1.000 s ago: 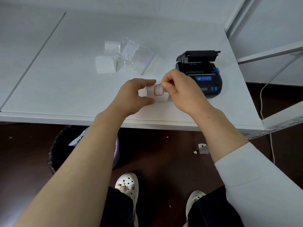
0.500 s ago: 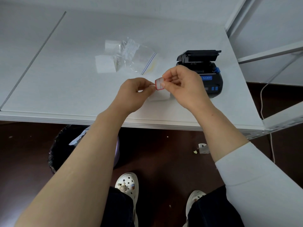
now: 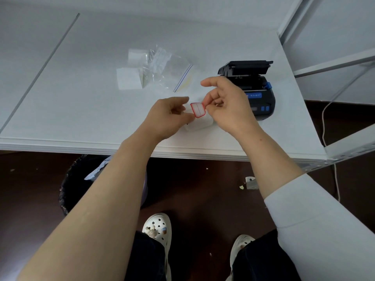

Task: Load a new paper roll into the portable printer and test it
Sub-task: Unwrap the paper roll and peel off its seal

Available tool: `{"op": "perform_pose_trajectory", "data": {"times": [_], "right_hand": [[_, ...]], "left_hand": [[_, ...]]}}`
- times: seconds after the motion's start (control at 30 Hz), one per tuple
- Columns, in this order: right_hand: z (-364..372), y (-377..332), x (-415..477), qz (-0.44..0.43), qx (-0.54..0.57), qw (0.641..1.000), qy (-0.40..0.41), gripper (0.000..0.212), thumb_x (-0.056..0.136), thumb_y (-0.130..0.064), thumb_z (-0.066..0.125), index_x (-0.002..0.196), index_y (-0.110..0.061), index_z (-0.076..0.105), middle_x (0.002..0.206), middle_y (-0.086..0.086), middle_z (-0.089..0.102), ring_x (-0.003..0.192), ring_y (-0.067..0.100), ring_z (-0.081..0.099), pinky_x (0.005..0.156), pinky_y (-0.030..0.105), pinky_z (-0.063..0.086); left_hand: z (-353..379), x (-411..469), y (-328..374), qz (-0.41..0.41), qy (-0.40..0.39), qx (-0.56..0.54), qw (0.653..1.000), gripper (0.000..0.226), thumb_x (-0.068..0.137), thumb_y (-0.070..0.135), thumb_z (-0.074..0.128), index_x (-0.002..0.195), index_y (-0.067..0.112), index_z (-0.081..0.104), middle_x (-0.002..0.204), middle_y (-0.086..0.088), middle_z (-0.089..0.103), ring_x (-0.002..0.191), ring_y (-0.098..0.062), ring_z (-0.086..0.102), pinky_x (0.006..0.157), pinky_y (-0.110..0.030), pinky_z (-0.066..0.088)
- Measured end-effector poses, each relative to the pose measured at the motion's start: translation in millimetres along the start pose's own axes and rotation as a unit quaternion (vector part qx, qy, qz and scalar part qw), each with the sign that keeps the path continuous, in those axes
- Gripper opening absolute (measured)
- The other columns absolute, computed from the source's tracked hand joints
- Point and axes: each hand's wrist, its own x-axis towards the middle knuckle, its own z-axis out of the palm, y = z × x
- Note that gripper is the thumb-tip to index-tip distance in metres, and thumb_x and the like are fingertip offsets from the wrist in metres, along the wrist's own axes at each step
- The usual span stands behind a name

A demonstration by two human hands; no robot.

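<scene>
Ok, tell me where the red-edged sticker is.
Head view, centre: the sticker is pinched by the right hand, beside the left hand, above the paper roll.

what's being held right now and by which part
A red-bordered sticker, pinched at its right edge by the right hand. Its left edge meets the left hand's fingertips; whether they grip it is unclear.

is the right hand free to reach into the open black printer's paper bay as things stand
Probably not yet. The right hand is pinching the red-bordered white sticker, so it is occupied. The route itself looks free: the black portable printer sits just beyond it with its lid up and nothing between.
</scene>
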Motion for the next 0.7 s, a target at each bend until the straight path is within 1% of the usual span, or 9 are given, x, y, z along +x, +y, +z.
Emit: {"op": "perform_pose_trajectory", "data": {"times": [0.07, 0.13, 0.23, 0.3, 0.37, 0.43, 0.47, 0.57, 0.7], "right_hand": [[-0.9, -3.0, -2.0, -0.004, -0.018, 1.000, -0.023, 0.041, 0.078, -0.001, 0.059, 0.115, -0.017, 0.059, 0.077, -0.006, 0.056, 0.070, 0.009, 0.051, 0.071, 0.012, 0.042], [0.1, -4.2, -3.2, -0.018, -0.049, 0.998, -0.045, 0.039, 0.077, -0.006, 0.063, 0.113, -0.019, 0.062, 0.084, -0.003, 0.052, 0.073, 0.009, 0.050, 0.072, 0.013, 0.041], [1.2, -4.0, -1.7, -0.021, -0.086, 0.995, -0.055, 0.022, 0.079, -0.012, 0.065, 0.097, -0.021, 0.071, 0.088, -0.004, 0.050, 0.072, 0.008, 0.050, 0.074, 0.021, 0.045], [1.2, -4.0, -0.1, -0.019, -0.099, 0.993, -0.056, 0.014, 0.079, -0.012, 0.065, 0.087, -0.021, 0.072, 0.092, -0.002, 0.054, 0.075, 0.010, 0.052, 0.073, 0.023, 0.044], [0.8, -3.5, 1.3, -0.023, -0.104, 0.992, -0.060, 0.013, 0.079, -0.012, 0.065, 0.085, -0.021, 0.072, 0.093, -0.004, 0.055, 0.076, 0.010, 0.053, 0.073, 0.022, 0.043], [0.3, -2.1, 2.6, -0.023, -0.104, 0.992, -0.062, 0.011, 0.079, -0.014, 0.067, 0.084, -0.022, 0.071, 0.088, -0.008, 0.053, 0.074, 0.006, 0.051, 0.070, 0.017, 0.041], [0.3, -1.3, 3.1, -0.023, -0.107, 0.992, -0.062, 0.010, 0.078, -0.015, 0.068, 0.084, -0.022, 0.071, 0.085, -0.011, 0.051, 0.073, 0.005, 0.050, 0.067, 0.014, 0.040], [0.7, 1.0, 3.6, -0.033, -0.119, 0.991, -0.059, 0.010, 0.077, -0.017, 0.071, 0.086, -0.022, 0.071, 0.088, -0.007, 0.052, 0.076, 0.007, 0.050, 0.065, 0.012, 0.037], [-0.1, 2.0, 4.1, -0.042, -0.119, 0.990, -0.060, 0.010, 0.077, -0.016, 0.071, 0.086, -0.021, 0.071, 0.091, -0.005, 0.054, 0.080, 0.010, 0.052, 0.069, 0.017, 0.040]], "left_hand": [[-0.1, -1.6, 2.1, 0.000, -0.017, -0.003, 1.000, 0.036, 0.079, 0.012, 0.068, 0.115, 0.016, 0.065, 0.094, -0.009, 0.061, 0.079, -0.016, 0.051, 0.070, -0.021, 0.043], [-0.6, -3.7, 3.7, 0.001, -0.022, -0.012, 1.000, 0.031, 0.078, 0.010, 0.067, 0.108, 0.018, 0.068, 0.093, -0.020, 0.066, 0.078, -0.019, 0.052, 0.079, -0.037, 0.050], [-0.9, -5.2, 4.6, -0.008, -0.021, -0.016, 1.000, 0.030, 0.078, 0.009, 0.068, 0.107, 0.016, 0.068, 0.101, -0.027, 0.067, 0.079, -0.020, 0.053, 0.090, -0.048, 0.051], [-0.8, -4.5, 4.5, -0.012, -0.021, -0.019, 1.000, 0.033, 0.079, 0.008, 0.067, 0.111, 0.012, 0.067, 0.103, -0.023, 0.068, 0.078, -0.019, 0.055, 0.090, -0.044, 0.052], [-0.6, -3.1, 3.7, -0.012, -0.027, -0.031, 0.999, 0.035, 0.081, 0.006, 0.064, 0.116, 0.008, 0.065, 0.095, -0.015, 0.067, 0.073, -0.015, 0.055, 0.085, -0.035, 0.055], [-0.5, -1.0, 2.6, -0.009, -0.030, -0.040, 0.999, 0.036, 0.083, 0.005, 0.063, 0.118, 0.007, 0.063, 0.084, -0.006, 0.062, 0.067, -0.009, 0.053, 0.077, -0.026, 0.055], [-0.2, 0.2, 2.2, -0.009, -0.028, -0.041, 0.999, 0.036, 0.083, 0.005, 0.062, 0.119, 0.007, 0.062, 0.085, -0.005, 0.062, 0.065, -0.008, 0.052, 0.074, -0.023, 0.054], [0.0, 2.9, 0.1, -0.015, -0.020, -0.042, 0.999, 0.038, 0.083, 0.007, 0.062, 0.121, 0.007, 0.061, 0.107, -0.013, 0.068, 0.072, -0.012, 0.056, 0.078, -0.026, 0.053], [0.5, 3.7, -0.7, -0.018, -0.018, -0.053, 0.998, 0.037, 0.083, 0.009, 0.062, 0.121, 0.008, 0.061, 0.112, -0.016, 0.069, 0.080, -0.014, 0.058, 0.078, -0.025, 0.052]]}}
